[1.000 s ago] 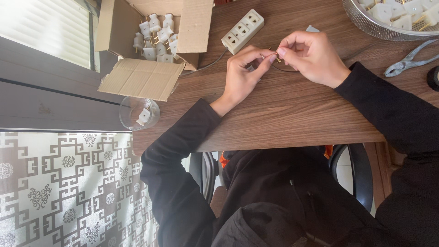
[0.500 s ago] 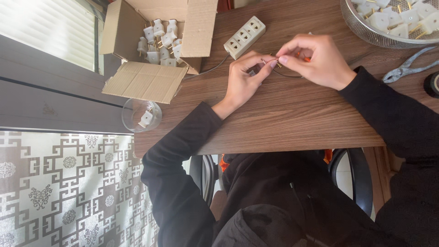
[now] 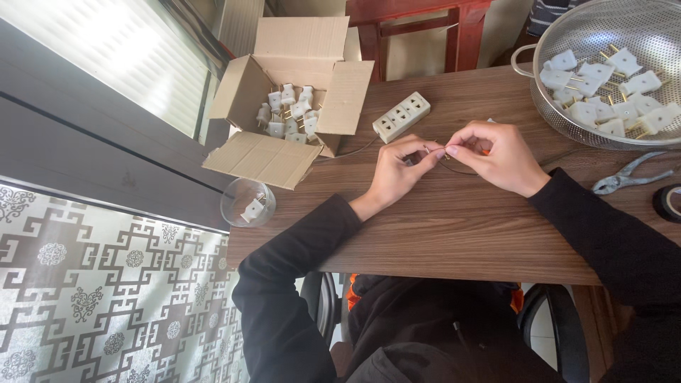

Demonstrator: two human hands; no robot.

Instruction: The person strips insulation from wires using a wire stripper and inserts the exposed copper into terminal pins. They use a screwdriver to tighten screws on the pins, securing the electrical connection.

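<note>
Both your hands, left hand and right hand, pinch a thin wire just in front of the white socket strip. Fingers are clamped together on it; if your grip slackens, the springy wire could slip free.

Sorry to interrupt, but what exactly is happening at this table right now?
A person seated at a wooden table pinches a thin wire between the left hand and the right hand, just in front of a white power strip. An open cardboard box of white plugs sits to the left, a metal colander holds more on the right, and pliers lie untouched beside it.
</note>
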